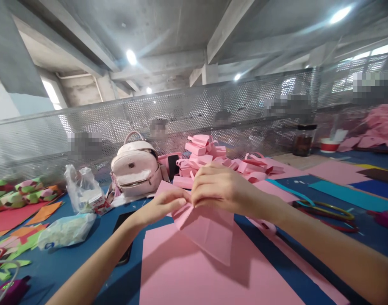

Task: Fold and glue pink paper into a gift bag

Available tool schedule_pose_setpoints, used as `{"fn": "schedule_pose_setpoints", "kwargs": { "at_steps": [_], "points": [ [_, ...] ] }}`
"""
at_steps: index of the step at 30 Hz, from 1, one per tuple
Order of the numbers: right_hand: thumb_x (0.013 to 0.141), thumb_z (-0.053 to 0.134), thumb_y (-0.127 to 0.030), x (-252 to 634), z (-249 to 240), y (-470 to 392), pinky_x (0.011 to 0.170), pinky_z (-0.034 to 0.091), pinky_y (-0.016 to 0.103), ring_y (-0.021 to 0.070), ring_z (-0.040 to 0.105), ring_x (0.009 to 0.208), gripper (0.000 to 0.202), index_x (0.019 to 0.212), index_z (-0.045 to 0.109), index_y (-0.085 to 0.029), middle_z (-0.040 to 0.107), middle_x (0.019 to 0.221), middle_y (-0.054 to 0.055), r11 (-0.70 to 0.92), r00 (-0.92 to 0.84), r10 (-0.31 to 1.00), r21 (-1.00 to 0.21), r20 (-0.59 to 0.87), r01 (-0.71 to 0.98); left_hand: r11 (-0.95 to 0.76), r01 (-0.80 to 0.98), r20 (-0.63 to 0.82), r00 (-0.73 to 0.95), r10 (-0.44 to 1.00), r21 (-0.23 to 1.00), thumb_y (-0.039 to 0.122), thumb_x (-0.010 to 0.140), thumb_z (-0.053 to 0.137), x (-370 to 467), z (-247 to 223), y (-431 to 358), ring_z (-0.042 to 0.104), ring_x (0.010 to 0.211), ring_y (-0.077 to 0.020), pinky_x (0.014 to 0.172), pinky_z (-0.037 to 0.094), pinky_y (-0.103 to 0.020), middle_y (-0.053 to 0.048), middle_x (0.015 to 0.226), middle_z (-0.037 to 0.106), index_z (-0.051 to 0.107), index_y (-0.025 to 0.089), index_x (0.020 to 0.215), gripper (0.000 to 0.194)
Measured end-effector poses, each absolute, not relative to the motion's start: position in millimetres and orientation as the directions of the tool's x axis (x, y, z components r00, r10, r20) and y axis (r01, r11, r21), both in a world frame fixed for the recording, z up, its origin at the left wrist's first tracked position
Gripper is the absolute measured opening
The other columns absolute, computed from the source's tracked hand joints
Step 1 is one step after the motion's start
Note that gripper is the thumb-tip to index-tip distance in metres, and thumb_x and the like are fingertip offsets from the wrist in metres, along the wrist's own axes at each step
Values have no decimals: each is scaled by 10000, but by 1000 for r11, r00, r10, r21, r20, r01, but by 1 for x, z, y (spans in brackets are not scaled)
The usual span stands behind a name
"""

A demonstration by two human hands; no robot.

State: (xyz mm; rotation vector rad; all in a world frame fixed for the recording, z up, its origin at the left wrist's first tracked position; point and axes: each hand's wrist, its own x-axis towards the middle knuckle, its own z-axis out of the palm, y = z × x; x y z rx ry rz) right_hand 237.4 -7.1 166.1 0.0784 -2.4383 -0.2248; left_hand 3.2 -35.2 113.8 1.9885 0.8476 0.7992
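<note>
Both my hands are raised over a large flat pink sheet on the blue table. Between them hangs a smaller pink sheet, creased and partly folded, its lower corner casting a shadow on the sheet below. My right hand pinches its upper edge with bent fingers. My left hand is closed on the sheet's left edge, thumb and fingertips together. Behind my hands stands a heap of folded pink pieces. Parts of the held sheet's top are hidden by my fingers.
A pale pink backpack stands at the back, left of the heap. A phone lies by my left forearm. Further left are plastic bags and coloured scraps. At right lie scissors, teal strips and a dark-lidded jar. Perforated metal panels rise behind.
</note>
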Motion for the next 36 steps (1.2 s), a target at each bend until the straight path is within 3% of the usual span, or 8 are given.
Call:
{"fn": "schedule_pose_setpoints", "kwargs": {
  "at_steps": [3,11,14,21,24,29,32,36],
  "points": [
    [959,622,-210,239,168,-13,849,405,315,159,557,867,119,872,698,-182,715,898,20,987,-795,-104,162,597,-6,-432,294,179,612,770,853,562,880,631,7,113,-37,537,734,-139,715,475,-254,-22,851,628,718,152,1041,448],
    [967,615,-218,244,174,-20,830,394,301,153,555,882,92,931,694,-187,714,950,15,993,-852,-77,118,519,-18,-446,307,191,603,775,841,509,834,704,1,120,-38,534,775,-151,761,440,-269,-15,807,607,684,141,851,369],
    [957,632,-267,248,179,-19,874,404,320,175,576,937,106,1000,683,-185,709,994,27,998,-892,39,33,451,61,-460,320,198,601,774,828,488,849,691,-1,125,-40,529,766,-145,731,427,-251,-4,793,592,651,149,815,343],
    [868,698,-463,267,188,-9,979,392,376,264,551,1187,399,1189,648,-231,666,1251,44,940,-877,337,-173,344,293,-467,365,152,634,758,805,399,874,682,3,133,-47,492,710,-117,678,395,-223,13,748,567,619,150,767,278],
    [864,673,-519,275,193,-7,952,411,385,282,567,1180,456,1237,637,-258,649,1286,45,879,-853,462,-253,243,404,-464,376,137,640,756,802,365,880,679,5,132,-49,487,706,-112,670,390,-217,14,745,577,634,151,784,239],
    [883,650,-344,277,198,-8,828,464,330,231,645,998,274,1132,692,-236,708,1107,36,830,-864,495,-341,91,440,-457,373,116,659,743,807,355,873,693,7,131,-50,545,760,-130,722,432,-233,-16,810,640,669,150,832,210],
    [880,629,-248,273,197,-7,781,488,283,179,661,899,159,1004,703,-181,721,995,32,818,-897,433,-458,90,349,-435,384,70,680,730,814,326,863,705,7,131,-50,583,785,-141,746,449,-240,-32,831,677,689,149,834,180],
    [875,622,-190,267,193,-5,754,484,261,150,636,857,82,922,686,-166,712,947,27,823,-910,386,-501,150,266,-449,429,56,671,740,784,294,855,713,7,134,-52,573,732,-120,710,441,-218,-11,784,671,689,151,799,155]
  ]
}}
